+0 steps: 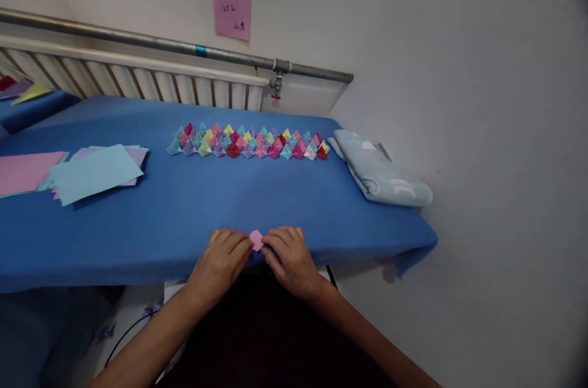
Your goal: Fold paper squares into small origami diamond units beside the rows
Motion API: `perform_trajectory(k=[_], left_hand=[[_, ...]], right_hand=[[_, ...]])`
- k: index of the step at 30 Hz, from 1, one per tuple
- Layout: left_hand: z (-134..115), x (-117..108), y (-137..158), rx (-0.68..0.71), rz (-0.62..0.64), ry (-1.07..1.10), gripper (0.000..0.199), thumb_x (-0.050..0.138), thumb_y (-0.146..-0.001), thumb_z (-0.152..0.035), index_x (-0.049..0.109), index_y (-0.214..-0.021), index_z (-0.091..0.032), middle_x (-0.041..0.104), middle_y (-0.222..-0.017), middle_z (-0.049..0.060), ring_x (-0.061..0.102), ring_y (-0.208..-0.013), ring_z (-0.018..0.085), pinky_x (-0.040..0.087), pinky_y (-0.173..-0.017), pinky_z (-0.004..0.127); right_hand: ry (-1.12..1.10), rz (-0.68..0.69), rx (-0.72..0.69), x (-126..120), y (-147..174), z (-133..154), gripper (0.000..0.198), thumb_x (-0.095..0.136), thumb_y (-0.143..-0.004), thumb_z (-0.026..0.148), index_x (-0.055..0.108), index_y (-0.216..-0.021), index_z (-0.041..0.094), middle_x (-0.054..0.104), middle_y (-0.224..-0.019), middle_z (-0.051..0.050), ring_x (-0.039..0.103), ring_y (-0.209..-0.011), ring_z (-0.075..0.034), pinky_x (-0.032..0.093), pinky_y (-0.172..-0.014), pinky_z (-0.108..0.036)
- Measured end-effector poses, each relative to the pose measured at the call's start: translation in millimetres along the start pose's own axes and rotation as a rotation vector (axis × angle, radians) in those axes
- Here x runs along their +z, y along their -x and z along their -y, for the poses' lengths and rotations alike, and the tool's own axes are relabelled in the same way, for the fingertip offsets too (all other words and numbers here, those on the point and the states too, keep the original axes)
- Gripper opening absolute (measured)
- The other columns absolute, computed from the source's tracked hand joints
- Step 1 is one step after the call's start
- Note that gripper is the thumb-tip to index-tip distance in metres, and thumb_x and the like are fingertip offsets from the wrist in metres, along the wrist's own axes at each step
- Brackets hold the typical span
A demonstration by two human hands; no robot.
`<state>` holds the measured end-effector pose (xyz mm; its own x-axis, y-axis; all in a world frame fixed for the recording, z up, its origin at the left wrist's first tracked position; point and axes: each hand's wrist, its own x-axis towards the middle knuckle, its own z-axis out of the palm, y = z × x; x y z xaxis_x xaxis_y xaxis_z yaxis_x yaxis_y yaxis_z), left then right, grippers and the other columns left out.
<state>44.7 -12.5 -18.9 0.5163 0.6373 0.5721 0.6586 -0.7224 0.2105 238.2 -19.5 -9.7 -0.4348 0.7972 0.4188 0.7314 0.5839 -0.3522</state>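
A small pink piece of folded paper [256, 240] is between my two hands at the near edge of the blue-covered table [193, 192]. My left hand [225, 259] pinches its left corner between thumb and fingers. On the other side, my right hand [289, 256] grips the right corner the same way. The paper looks like a diamond with a flat, creased face; its lower folds are too small to make out. Farther back stand rows of folded paper pieces [248, 149] in many colours, set close together.
Loose sheets, light blue [98, 172] and pink [30, 171], lie in stacks at the left. A folded light-blue blanket [381, 171] rests at the right end, by the wall. Behind the table run a radiator [151, 82] and a metal pipe [151, 39]. A pink note [232, 11] hangs above.
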Motion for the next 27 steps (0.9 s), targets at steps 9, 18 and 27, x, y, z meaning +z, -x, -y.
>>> perform_trajectory(k=[9,18,27], left_hand=[[0.1,1.2,-0.4,-0.063,-0.040,0.026,0.019,0.044,-0.095,-0.020,0.062,-0.097,-0.019,0.067,-0.093,0.006,0.057,-0.085,0.019,0.043,-0.078,0.036],[0.2,-0.9,-10.3,-0.282,0.128,0.012,0.023,0.044,-0.094,-0.029,0.064,-0.087,-0.021,0.063,-0.090,0.004,0.053,-0.084,0.020,0.037,-0.075,0.036],[1.4,-5.9,-32.2,-0.511,0.330,-0.012,0.027,0.049,-0.090,-0.035,0.065,-0.074,-0.020,0.061,-0.081,0.004,0.056,-0.083,0.023,0.036,-0.074,0.037]], right_hand=[[0.000,-0.028,0.020,1.7,-1.8,0.4,0.017,0.049,-0.093,0.023,0.065,-0.096,0.023,0.066,-0.097,-0.005,0.054,-0.092,-0.019,0.037,-0.081,-0.035],[-0.071,-0.049,0.201,2.6,-12.1,8.0,0.017,0.050,-0.093,0.023,0.057,-0.079,0.021,0.066,-0.089,-0.002,0.054,-0.086,-0.018,0.035,-0.078,-0.033],[-0.056,-0.057,0.315,4.7,-20.7,10.3,0.018,0.056,-0.089,0.026,0.053,-0.071,0.021,0.064,-0.085,-0.002,0.054,-0.083,-0.018,0.035,-0.075,-0.031]])
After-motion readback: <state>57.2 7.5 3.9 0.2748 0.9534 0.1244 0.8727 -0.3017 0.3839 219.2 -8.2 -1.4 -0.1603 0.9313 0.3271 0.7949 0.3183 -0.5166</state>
